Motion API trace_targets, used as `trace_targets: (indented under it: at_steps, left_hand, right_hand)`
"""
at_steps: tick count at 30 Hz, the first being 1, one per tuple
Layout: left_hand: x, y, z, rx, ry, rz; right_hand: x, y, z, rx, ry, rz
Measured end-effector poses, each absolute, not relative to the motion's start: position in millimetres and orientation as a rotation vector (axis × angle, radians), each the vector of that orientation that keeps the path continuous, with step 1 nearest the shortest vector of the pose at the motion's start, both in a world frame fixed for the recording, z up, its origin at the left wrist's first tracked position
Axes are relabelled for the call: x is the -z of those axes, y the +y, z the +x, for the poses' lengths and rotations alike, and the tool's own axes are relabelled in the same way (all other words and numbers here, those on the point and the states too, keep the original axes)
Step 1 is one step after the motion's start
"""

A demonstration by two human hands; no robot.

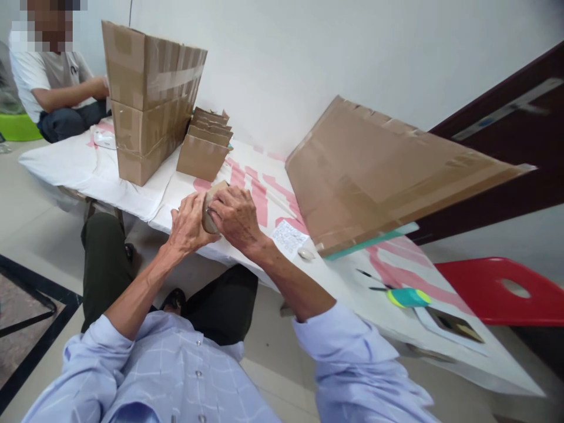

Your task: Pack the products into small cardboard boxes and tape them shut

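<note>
Where the near long edge of the tabletop (145,200) runs before the seated person, one small cardboard piece (208,218) is held; whether the cloth is touched by it cannot be told. Grip: clamped between both hands, one side being wrapped by the left hand (189,222), the top and opposite side being pressed by the curled fingers of the right hand (238,217). Exact form: largely hidden by fingers. Handling, as judged: light, fairly stiff, dry and not slippery; easily creased if squeezed at mid-face. Best hold: by opposite sides, close to folds or corners. Also listed: short cardboard boxes (202,155), set in a row beyond the hands, toward the tabletop's far edge; tall stacked boxes (132,135), stood just beside these.
</note>
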State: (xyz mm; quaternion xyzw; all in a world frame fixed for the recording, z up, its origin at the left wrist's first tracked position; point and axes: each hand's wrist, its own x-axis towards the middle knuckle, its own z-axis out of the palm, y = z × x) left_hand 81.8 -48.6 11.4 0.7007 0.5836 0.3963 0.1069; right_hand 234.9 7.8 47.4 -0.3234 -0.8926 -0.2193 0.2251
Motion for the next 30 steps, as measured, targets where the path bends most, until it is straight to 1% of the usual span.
trace_targets:
  at_steps: [20, 30]
  left_hand:
    - [-16.4, -51.3, 81.6, -1.139, 1.705, 2.089]
    - [-11.9, -49.7, 80.2, -1.150, 1.700, 2.087]
  right_hand:
    - [-49.4, 10.9, 227.2, 0.719, -2.550, -0.894]
    - [-54.8, 9.7, 235.4, 0.630, -2.565, -0.862]
